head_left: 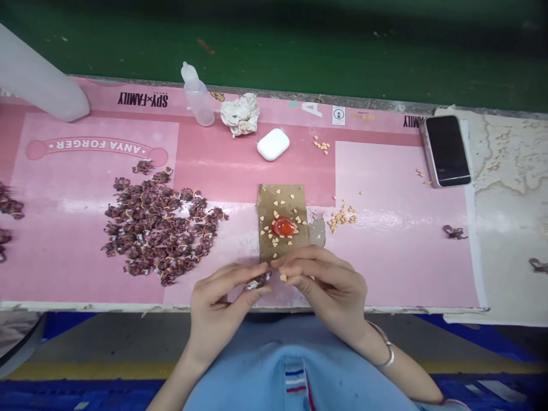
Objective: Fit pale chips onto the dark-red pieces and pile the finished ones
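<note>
Left hand: your fingers (226,279) pinch a dark bundle (259,281)
Right hand: your fingers (308,268) pinch a tan bit (283,278)
Squeeze bottle (197,96): translucent, contents unclear
Counter mat (98,146): "SPY×FAMILY", "ANYA FORGER"

I have two grips, left (220,305) and right (323,285). Before me lie one phone (447,151), one earbud case (273,144), one bottle (197,97), one tissue (240,114), one cardboard scrap (299,234), one red blob (283,226), one big heap of dark knots (160,225), and more tiny hearts (282,201) than I can count.
</note>
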Available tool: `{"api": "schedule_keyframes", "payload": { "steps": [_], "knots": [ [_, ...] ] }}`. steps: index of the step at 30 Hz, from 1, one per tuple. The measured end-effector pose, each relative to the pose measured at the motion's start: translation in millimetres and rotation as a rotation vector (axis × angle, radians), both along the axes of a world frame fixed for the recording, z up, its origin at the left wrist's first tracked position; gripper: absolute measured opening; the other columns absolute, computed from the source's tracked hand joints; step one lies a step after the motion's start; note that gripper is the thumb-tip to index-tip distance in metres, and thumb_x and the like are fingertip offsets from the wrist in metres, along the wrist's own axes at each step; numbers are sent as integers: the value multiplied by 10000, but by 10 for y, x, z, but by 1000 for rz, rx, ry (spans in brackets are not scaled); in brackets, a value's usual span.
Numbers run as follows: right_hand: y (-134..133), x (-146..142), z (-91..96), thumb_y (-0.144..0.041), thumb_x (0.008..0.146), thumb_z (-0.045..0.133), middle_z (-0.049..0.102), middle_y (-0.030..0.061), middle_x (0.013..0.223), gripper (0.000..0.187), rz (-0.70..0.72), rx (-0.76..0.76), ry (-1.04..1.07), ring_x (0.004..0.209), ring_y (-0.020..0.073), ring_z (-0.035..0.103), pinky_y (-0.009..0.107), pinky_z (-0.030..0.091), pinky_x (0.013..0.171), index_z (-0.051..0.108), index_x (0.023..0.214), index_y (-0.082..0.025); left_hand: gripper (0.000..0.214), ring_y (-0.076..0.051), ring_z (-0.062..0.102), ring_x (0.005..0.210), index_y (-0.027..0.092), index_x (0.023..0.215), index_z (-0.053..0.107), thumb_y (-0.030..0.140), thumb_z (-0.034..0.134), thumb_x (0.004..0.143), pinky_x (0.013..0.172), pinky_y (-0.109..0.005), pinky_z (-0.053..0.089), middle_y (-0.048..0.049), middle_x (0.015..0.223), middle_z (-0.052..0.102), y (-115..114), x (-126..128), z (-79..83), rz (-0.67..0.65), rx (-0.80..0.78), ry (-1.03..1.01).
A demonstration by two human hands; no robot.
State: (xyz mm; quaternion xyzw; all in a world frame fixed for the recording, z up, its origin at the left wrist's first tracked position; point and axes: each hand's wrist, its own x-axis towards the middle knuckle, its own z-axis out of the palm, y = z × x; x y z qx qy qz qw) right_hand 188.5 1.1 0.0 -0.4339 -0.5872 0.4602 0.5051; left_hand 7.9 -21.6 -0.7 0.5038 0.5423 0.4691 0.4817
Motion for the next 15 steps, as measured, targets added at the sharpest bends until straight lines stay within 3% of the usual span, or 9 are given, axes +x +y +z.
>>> {"api": "schedule_keyframes", "payload": {
  "steps": [4,15],
  "knots": [
    [-13,-6,16,-69,907,695,788,22,921,261,11,28,-40,806,157,778,243,661,723,808,1010,-280,274,-179,797,760,311,985,827,121,807,789,707,-210,664,-2,893,827,-30,30,35,42,-4,11],
    [4,-9,35,-97,982,579,782,53,984,253,110,238,-215,905,162,776,252,664,801,754,1110,-226,309,-171,791,710,282,968,834,44,732,799,655,-188,654,-4,861,825,-6,23,68,59,85,39]
  ]
}}
